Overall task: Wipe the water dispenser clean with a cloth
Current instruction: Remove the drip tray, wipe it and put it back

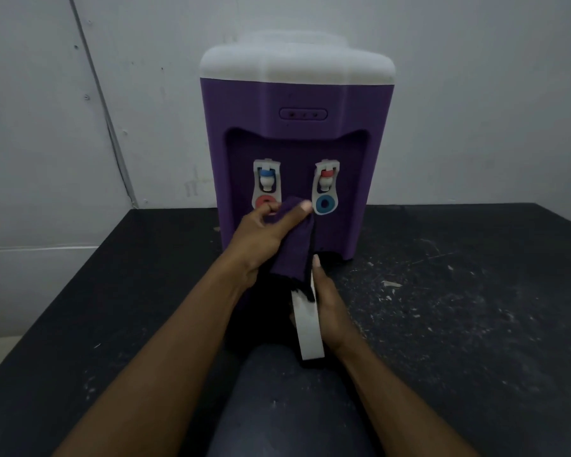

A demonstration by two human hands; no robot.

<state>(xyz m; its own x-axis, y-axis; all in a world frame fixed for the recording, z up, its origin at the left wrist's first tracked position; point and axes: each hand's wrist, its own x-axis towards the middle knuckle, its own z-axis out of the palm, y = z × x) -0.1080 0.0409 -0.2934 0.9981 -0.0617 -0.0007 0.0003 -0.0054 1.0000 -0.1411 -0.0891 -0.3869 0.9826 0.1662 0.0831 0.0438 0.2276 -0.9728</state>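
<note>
**Matt plastic, soft cloth, scuffed counter**

At the counter's far edge, the dispenser (pixel 297 100) has a purple plastic body with a matt, even finish. Its white cap (pixel 297 61) is smooth plastic with a faint sheen. The taps (pixel 267 181) are white plastic with red and blue parts. The cloth (pixel 292 252) is purple fabric, soft and napped, dark and frayed along its lower hem. The white strip (pixel 307 328) looks like smooth, flat plastic. The counter (pixel 459 308) is black and matt, scratched and flecked with white. The wall (pixel 475 94) is pale, matt and pocked.

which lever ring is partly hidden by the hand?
The red ring, image-left: the left hand gripping the cloth covers its lower edge. The blue ring shows whole.
</note>
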